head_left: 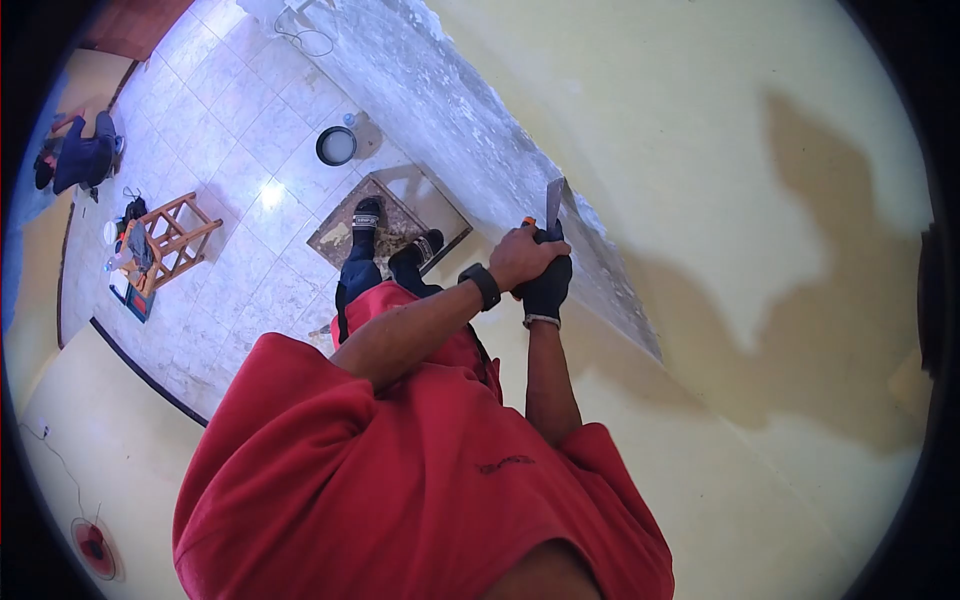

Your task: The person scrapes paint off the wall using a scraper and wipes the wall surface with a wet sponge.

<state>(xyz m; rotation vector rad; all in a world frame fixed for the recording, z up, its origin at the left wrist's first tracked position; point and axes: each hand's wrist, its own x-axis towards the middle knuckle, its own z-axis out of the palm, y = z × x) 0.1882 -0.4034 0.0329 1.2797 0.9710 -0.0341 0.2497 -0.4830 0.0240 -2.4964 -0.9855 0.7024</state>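
A scraper with a flat metal blade (554, 203) points up against the wall at the edge of the stripped strip. My right hand (547, 288), in a black glove, is closed around its handle, which is mostly hidden. Bare, with a dark watch at the wrist, my left hand (527, 256) is closed and presses against the gloved hand. Bits of orange (528, 222) show beside the fingers; whether they belong to the scraper's handle I cannot tell. Yellow paint (700, 120) borders the bare grey wall strip (470, 120).
My feet stand on a stained square platform (335, 240) above the tiled floor. A dark bucket (336, 146) sits beyond it. To the left are a wooden stool (180, 235) with several items and another person (85, 155) bent near the far wall. A red fan (93, 547) is at lower left.
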